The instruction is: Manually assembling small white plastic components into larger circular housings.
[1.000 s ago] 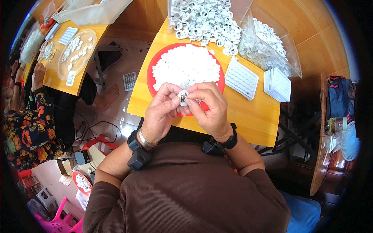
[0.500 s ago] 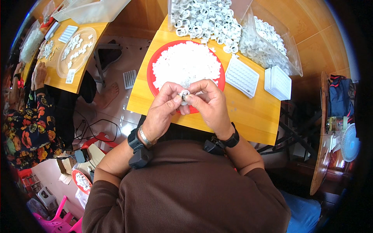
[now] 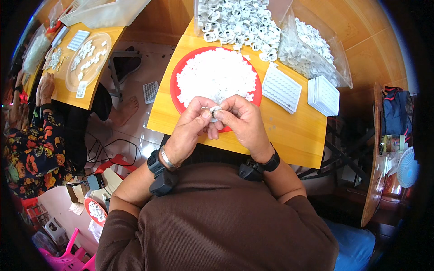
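Over the near rim of a red round tray [image 3: 176, 97], both my hands pinch one small white plastic part [image 3: 214, 114] between thumbs and forefingers. My left hand [image 3: 189, 128] is closed on its left side, my right hand [image 3: 244, 119] on its right side. The fingertips cover much of the part, so its exact shape is hard to make out. Heaped in the tray just beyond my hands lie many small white pieces [image 3: 217, 74], too bright to tell apart.
White ring-shaped parts [image 3: 239, 22] pile up at the table's far side, beside a clear plastic bin [image 3: 316, 54] of similar parts. White moulded trays [image 3: 282, 88] and another stack [image 3: 324, 95] lie to the right. On the left, a person's hand [image 3: 45, 88] rests by another table [image 3: 86, 97].
My fingers have shifted slightly around the small white part, which has turned a little between them. Both hands stay at nearly the same place above the tray's rim.
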`<state>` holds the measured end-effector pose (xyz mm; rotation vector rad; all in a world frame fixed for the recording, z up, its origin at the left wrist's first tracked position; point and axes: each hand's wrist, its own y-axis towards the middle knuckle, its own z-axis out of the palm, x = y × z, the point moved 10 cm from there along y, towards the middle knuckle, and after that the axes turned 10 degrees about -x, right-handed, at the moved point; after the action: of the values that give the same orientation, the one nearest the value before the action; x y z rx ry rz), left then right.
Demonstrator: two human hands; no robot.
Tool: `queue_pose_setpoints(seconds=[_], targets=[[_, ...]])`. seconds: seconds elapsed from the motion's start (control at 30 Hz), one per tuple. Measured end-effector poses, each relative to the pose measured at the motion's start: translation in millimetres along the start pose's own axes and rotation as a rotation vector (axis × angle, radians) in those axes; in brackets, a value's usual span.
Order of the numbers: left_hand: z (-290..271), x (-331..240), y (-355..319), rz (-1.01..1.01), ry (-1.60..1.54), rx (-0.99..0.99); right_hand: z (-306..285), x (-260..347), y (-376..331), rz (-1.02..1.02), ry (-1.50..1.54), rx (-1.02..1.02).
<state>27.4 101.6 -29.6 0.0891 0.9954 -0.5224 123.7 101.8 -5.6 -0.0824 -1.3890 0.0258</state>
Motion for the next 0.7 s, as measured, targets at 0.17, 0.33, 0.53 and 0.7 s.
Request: queue_pose_setpoints(seconds=[0.17, 0.33, 0.53, 0.7], targets=[[-6.5, 3.5, 1.1, 0.01, -0.067, -0.03, 1.5, -6.0, 4.4, 0.039, 0.054, 0.07], [-25.0, -4.3, 3.9, 0.031, -0.262, -0.065, -46.3, 21.3, 13.7, -0.153, -0.339, -0.233], [-32.4, -12.8, 3.9, 0.052, -0.28, -0.095, -46.1, 40.8, 10.0, -0.304, -0.905, -0.044], [-32.3, -9.6, 5.5, 0.052, -0.257, -0.111, -17.4, 24.3, 0.4, -0.442, -1.085, 0.169]])
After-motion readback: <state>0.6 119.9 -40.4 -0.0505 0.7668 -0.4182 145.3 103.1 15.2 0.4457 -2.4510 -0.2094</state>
